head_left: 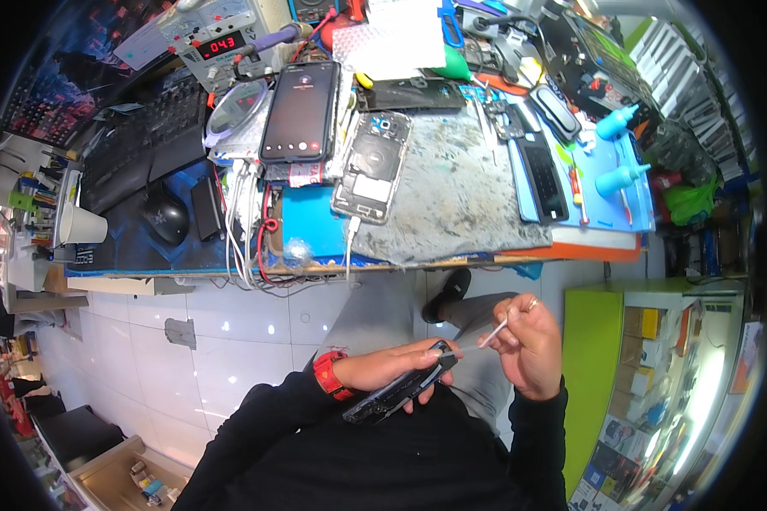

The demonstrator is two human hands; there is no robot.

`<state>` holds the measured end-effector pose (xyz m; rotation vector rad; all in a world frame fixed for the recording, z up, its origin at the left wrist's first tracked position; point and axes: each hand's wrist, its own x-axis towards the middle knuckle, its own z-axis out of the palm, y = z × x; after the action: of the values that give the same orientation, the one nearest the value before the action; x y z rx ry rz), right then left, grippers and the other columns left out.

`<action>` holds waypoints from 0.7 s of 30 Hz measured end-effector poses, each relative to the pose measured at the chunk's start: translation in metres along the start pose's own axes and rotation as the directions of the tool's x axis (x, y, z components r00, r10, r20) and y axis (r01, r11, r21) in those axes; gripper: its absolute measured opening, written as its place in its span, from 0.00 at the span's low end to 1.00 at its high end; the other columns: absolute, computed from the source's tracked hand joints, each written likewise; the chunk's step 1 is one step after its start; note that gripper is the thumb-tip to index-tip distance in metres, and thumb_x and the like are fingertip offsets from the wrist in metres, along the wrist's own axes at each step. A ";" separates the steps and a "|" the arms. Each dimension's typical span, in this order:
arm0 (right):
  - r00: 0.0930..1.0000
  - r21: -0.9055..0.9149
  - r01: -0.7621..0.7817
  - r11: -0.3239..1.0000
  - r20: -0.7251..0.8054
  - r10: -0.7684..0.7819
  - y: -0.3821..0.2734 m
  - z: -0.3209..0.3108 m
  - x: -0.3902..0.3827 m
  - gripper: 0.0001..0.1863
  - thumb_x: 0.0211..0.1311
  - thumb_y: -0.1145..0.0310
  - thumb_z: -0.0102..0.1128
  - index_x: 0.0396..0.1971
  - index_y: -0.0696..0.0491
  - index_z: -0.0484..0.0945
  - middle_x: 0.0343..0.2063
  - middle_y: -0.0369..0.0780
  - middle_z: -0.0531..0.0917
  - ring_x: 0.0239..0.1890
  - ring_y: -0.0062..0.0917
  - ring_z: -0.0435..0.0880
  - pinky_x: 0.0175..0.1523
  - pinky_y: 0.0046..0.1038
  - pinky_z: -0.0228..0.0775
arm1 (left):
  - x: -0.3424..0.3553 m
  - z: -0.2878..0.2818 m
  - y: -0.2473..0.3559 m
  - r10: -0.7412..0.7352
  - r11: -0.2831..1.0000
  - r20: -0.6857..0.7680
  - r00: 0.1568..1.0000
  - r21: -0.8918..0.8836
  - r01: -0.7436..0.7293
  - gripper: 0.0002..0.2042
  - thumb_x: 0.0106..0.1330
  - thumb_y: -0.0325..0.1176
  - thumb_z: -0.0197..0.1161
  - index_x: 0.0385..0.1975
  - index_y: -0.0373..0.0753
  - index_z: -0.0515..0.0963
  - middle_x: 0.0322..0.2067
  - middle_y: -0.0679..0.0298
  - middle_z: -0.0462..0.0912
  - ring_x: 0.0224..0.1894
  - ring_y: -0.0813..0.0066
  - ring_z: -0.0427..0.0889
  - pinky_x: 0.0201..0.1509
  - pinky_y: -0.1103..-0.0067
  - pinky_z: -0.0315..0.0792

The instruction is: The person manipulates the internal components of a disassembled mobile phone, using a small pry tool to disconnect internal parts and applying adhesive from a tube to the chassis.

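Above my lap, my left hand grips a dark phone body, held tilted with its upper end toward my right hand. My right hand pinches a thin white stick-like tool; a translucent piece at its lower end reaches the phone's upper end, though I cannot tell whether they touch. On the bench above lie an opened phone with a white cable plugged in, a phone with its screen up on a stack, and a dark screen part on a blue tray.
The cluttered grey work mat spans the bench. A power supply, keyboard, mouse and white cup are at left, blue bottles at right. A green-edged display cabinet stands right, an open drawer lower left.
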<state>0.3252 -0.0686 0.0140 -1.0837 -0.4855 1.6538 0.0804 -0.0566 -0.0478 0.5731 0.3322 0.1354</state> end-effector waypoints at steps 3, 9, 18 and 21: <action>1.000 0.025 -0.009 1.000 -0.018 0.009 0.002 0.000 0.006 0.02 0.75 0.73 0.53 0.40 0.53 0.69 0.34 0.38 0.73 0.24 0.12 0.66 0.44 0.37 0.85 | 0.000 -0.010 0.003 -0.006 1.000 0.025 1.000 0.008 0.006 0.33 0.79 0.58 0.46 0.75 0.43 0.55 0.54 0.59 0.73 0.44 0.75 0.80 0.42 0.76 0.82; 0.998 0.062 -0.012 0.998 -0.053 0.015 0.004 0.004 0.016 0.02 0.75 0.74 0.53 0.40 0.53 0.70 0.33 0.37 0.73 0.24 0.13 0.67 0.42 0.37 0.84 | 0.001 -0.022 0.011 -0.053 0.998 0.066 0.996 -0.017 0.054 0.31 0.81 0.55 0.44 0.75 0.43 0.53 0.55 0.59 0.72 0.43 0.76 0.78 0.42 0.77 0.83; 0.999 0.052 -0.032 0.998 -0.025 0.034 0.006 0.020 0.028 0.02 0.75 0.75 0.52 0.39 0.54 0.68 0.34 0.40 0.73 0.25 0.16 0.66 0.42 0.33 0.77 | 0.000 -0.035 0.017 -0.045 0.998 0.074 0.996 -0.035 0.048 0.30 0.81 0.56 0.42 0.74 0.43 0.54 0.55 0.59 0.72 0.43 0.76 0.78 0.41 0.78 0.83; 0.994 0.113 -0.065 0.991 0.092 0.055 0.014 0.032 0.029 0.01 0.75 0.75 0.51 0.40 0.53 0.69 0.34 0.40 0.73 0.26 0.16 0.65 0.44 0.31 0.73 | -0.001 -0.036 0.018 -0.066 0.998 0.026 0.997 -0.009 0.066 0.30 0.82 0.57 0.40 0.74 0.45 0.55 0.55 0.59 0.72 0.43 0.75 0.79 0.41 0.77 0.83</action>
<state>0.2894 -0.0416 0.0077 -0.9503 -0.4124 1.7669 0.0666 -0.0235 -0.0659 0.5529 0.3253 0.0657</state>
